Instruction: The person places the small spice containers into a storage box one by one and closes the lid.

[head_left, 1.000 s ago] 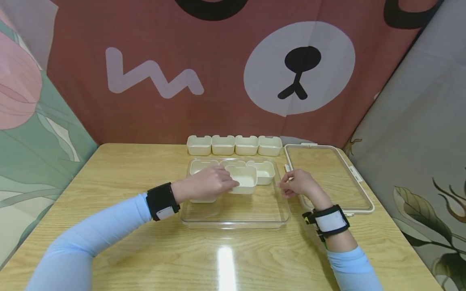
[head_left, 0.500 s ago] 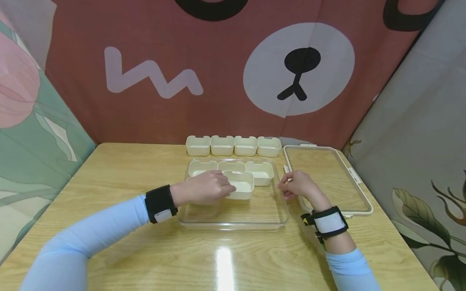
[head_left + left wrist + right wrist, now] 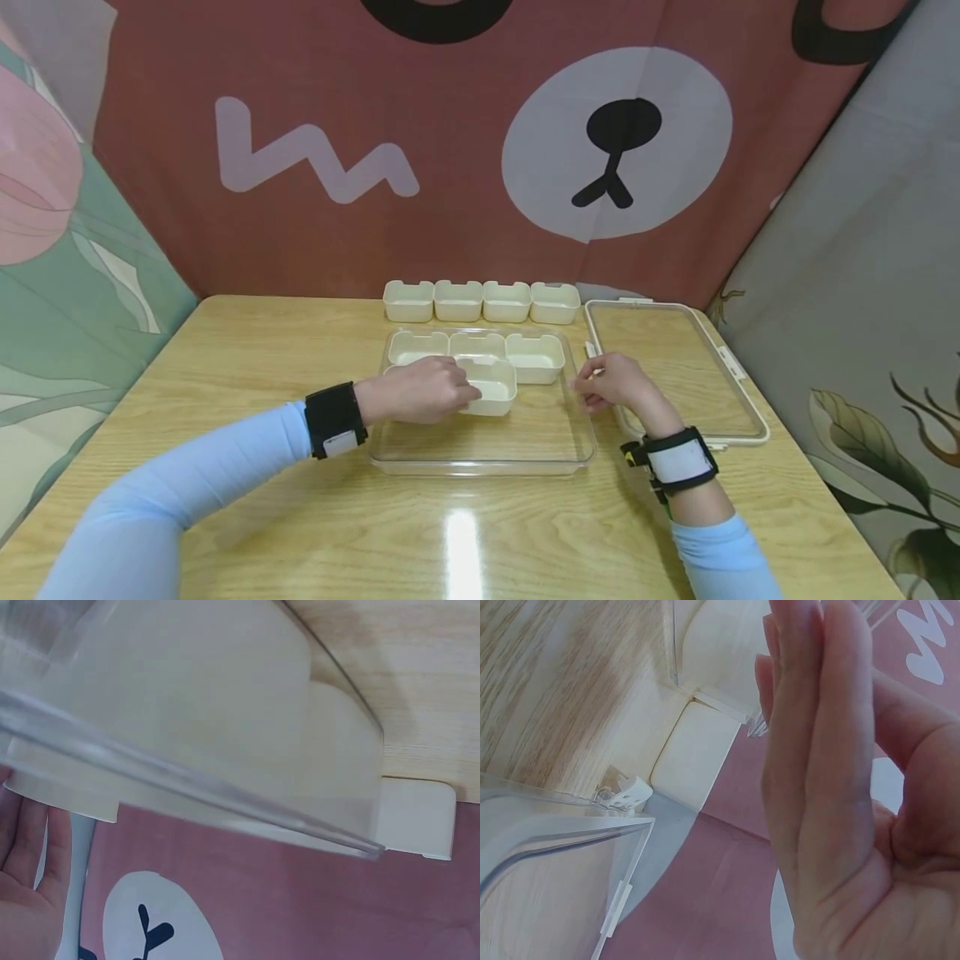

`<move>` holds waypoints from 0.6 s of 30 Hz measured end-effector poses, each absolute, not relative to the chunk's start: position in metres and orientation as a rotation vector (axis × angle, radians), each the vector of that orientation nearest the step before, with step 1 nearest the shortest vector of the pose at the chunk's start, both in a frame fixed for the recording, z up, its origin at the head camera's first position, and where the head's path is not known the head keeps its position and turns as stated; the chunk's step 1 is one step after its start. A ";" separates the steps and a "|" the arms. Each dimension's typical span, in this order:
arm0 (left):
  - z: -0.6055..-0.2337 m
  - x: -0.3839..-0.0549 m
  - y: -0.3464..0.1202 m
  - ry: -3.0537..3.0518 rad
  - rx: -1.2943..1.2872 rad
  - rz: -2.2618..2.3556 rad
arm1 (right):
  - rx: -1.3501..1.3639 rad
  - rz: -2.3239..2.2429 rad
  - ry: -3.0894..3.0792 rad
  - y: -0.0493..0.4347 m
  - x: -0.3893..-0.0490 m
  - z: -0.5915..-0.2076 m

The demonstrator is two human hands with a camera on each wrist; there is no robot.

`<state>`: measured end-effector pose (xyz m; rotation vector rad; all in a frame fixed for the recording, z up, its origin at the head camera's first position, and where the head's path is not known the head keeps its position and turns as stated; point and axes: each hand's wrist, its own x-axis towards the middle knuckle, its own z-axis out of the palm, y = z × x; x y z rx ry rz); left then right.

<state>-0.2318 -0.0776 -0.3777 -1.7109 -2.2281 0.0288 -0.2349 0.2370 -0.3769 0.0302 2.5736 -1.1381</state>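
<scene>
My left hand (image 3: 423, 390) reaches over a clear plastic box (image 3: 480, 467) and grips a small cream tub (image 3: 492, 385) by its left side. The held tub sits in front of a row of three similar cream tubs (image 3: 535, 358) at the box's back. Another tub's rim peeks out at the left, mostly hidden beneath the hand. My right hand (image 3: 615, 379) stays beside the box's right wall, its fingertips right at the rim and nothing held. In the right wrist view, that hand's fingers (image 3: 821, 750) look nearly straight. Through the box wall (image 3: 187, 787), the left wrist view shows tubs.
Several more cream tubs (image 3: 506, 302) stand in a row behind the box, along the back of the wooden table (image 3: 262, 350). To the right lies a clear lid (image 3: 738, 437) with a white frame and clips. Printed cloth hangs behind and at both sides.
My left hand has moved the cream tub a little left and toward me, lower over the box, close in front of the back row. My right hand has stayed in place.
</scene>
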 end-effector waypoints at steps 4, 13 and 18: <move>-0.379 -0.232 -0.079 -2.240 -1.716 0.068 | 0.026 -1.141 2.582 0.235 -0.235 -0.376; -0.385 -0.231 -0.076 -2.330 -1.709 0.128 | 0.031 -1.121 2.601 0.237 -0.232 -0.377; -0.387 -0.232 -0.077 -2.348 -1.695 0.110 | 0.029 -1.108 2.608 0.236 -0.233 -0.378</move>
